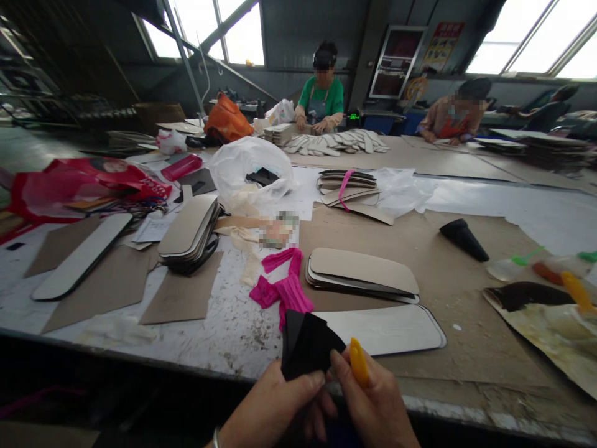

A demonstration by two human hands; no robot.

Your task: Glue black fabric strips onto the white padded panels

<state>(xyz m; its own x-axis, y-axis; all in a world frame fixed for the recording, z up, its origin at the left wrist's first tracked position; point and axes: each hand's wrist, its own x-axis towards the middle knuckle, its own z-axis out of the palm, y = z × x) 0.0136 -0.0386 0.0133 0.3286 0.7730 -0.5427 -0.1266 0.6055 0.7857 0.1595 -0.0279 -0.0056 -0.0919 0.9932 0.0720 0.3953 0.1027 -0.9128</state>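
Observation:
Near the table's front edge, my left hand (286, 398) is closed around several black fan-shaped pieces (310, 345), its thumb lying across them. My right hand (377, 398) grips a tool with a yellow handle (359, 363); the tool's working end is hidden. The right fingertips meet the lower right corner of the black pieces. Just beyond lie a flat white rounded panel (382, 330) and a stack of beige rounded panels (364, 270). Crumpled pink fabric strips (289, 283) lie behind the black pieces.
Farther left are another panel stack (189, 233), a long white panel (84, 255) and a red bag (93, 180). A black cone-shaped piece (464, 239) and a glue-smeared sheet (550, 336) lie right. Across the table, a person in green (321, 93) handles stacked pieces.

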